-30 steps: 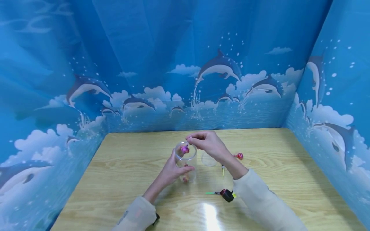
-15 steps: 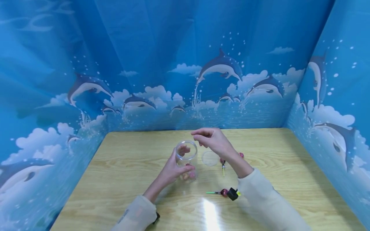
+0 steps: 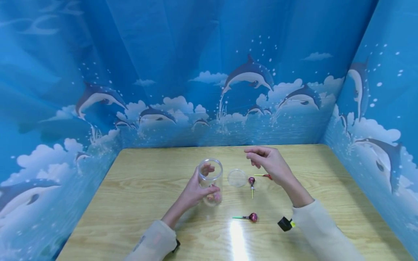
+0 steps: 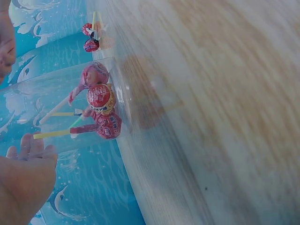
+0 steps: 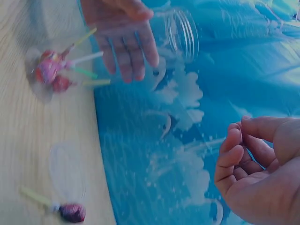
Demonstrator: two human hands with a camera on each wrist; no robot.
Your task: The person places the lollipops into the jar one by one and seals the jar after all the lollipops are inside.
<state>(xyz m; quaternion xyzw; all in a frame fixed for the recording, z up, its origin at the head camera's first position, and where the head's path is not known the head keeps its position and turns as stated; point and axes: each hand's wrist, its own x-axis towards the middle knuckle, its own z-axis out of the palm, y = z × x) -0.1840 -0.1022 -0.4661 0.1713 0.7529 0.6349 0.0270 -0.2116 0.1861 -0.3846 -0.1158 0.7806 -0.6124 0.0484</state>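
My left hand [image 3: 192,190] grips a clear plastic jar [image 3: 219,181] standing on the table, its thumb across the near side and its fingers behind. Several wrapped lollipops [image 4: 101,98] sit at the jar's bottom, heads down and sticks up, in the left wrist view. To the jar's right, my right hand [image 3: 272,165] hovers over the table with bent fingers and nothing between them. Below that hand lies a lollipop [image 3: 267,176], partly hidden by it. Another lollipop [image 3: 251,181] is beside the round clear lid [image 3: 237,178]. A third lollipop [image 3: 253,217] with a green stick lies nearer me.
The wood-grain table [image 3: 147,181] meets a blue dolphin-print curtain [image 3: 183,72] at its back and sides. A black wrist camera [image 3: 285,224] sits by my right sleeve.
A pink lollipop has dropped from my right hand into the jar. That hand has since moved right, away from the rim, uncovering the loose lollipops. The left hand stays on the jar.
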